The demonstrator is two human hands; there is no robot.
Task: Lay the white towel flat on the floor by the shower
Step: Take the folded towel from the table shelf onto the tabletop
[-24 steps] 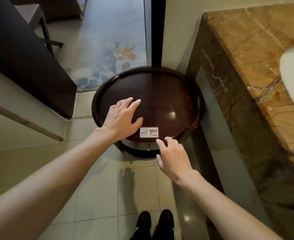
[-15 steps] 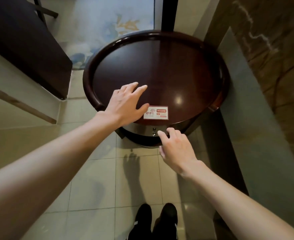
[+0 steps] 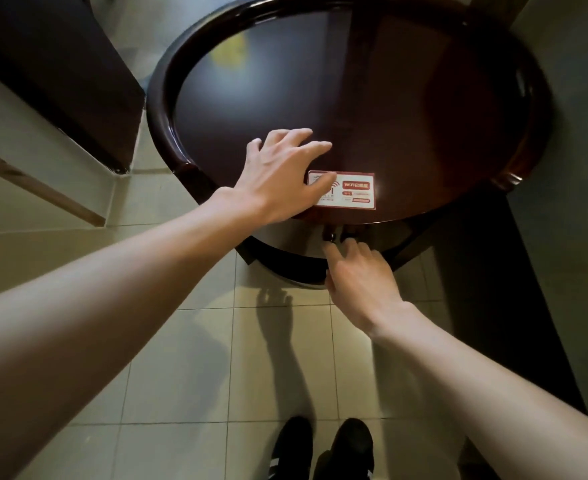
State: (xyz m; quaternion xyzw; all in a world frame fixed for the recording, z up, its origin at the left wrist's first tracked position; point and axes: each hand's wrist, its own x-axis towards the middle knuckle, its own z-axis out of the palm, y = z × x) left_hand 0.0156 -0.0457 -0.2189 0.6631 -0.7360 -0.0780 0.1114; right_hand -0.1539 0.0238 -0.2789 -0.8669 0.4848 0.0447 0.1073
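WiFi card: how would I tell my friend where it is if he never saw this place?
Find the big round dark wooden table with a raised rim. At its near edge, the WiFi card lies flat, one end under the left hand. It is the only white-and-red rectangle on that dark top.

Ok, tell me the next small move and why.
Probably pinch the small knob with the right hand and pull: its fingertips are at the knob, the left hand rests on the round table, and no towel is in view.
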